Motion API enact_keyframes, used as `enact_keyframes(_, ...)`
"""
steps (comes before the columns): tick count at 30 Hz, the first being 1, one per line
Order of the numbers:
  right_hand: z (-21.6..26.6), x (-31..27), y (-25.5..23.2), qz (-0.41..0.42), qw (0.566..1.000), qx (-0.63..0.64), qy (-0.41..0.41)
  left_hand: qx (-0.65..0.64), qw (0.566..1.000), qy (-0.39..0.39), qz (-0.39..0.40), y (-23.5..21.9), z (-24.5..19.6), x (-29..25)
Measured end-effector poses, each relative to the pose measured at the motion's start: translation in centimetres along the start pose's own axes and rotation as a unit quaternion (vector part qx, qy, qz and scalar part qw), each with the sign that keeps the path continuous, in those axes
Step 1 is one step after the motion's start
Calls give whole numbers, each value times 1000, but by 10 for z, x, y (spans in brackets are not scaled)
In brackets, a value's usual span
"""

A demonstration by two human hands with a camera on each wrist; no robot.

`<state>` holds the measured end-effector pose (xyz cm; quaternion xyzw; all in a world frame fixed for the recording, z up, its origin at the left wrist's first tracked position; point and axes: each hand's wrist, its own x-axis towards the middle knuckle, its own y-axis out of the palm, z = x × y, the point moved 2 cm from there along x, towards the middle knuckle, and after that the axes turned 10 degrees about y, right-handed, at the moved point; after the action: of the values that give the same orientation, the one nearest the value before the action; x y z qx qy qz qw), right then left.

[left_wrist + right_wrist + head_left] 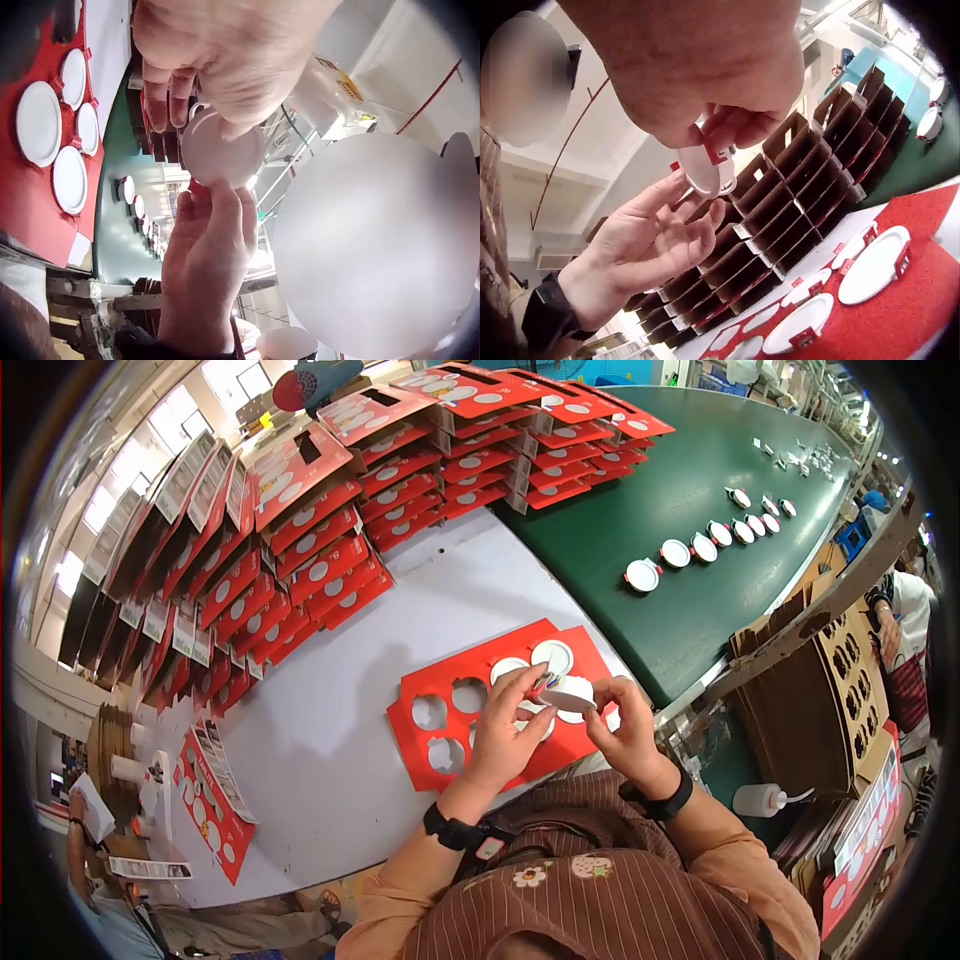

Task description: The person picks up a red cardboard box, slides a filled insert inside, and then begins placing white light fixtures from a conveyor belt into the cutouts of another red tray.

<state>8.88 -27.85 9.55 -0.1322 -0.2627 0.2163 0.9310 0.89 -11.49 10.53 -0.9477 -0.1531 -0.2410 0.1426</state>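
Both hands hold one white round dish-like piece (570,694) with red clips at its rim, raised over a red card sheet (435,678). My left hand (508,732) pinches its left side between thumb and fingers. At the opposite edge, my right hand (626,730) grips it with thumb and fingertips. The left wrist view shows the piece's white face (225,157), with a thumb across it. Similar white discs (552,656) sit in the sheet's right part, while round holes (430,712) show at its left. Fingers hide part of the clips.
Tall stacks of folded red cartons (310,510) stand along the white table's (300,760) far and left sides. A row of white pieces (675,553) lies on the green surface (620,490). At the right are a squeeze bottle (760,800) and brown cardboard (800,700).
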Motion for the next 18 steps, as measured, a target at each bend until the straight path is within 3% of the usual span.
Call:
enact_keyframes(1,4,-4,1,21,999,23,12,17,999,15,37,-4,-6,-1)
enact_keyframes(3,10,-11,2,44,998,46,22,19,999,29,37,-7,-9,-7)
enact_keyframes(6,16,-21,6,68,979,169,92,-205,977,-52,2,-12,-7,-19)
enact_keyframes(11,30,-22,5,139,963,208,103,-146,988,-22,38,-24,-16,-31)
enact_keyframes(13,47,0,-17,155,985,72,-8,-124,991,-28,36,-28,-22,-34)
enact_keyframes(15,72,17,-27,152,985,40,-70,-47,995,-56,73,-28,-35,-34)
enact_keyframes(17,81,23,-24,235,968,39,-77,-37,993,-62,94,-24,-40,-35)
enact_keyframes(18,82,26,-24,232,969,38,-75,-61,990,-71,101,-22,-42,-35)
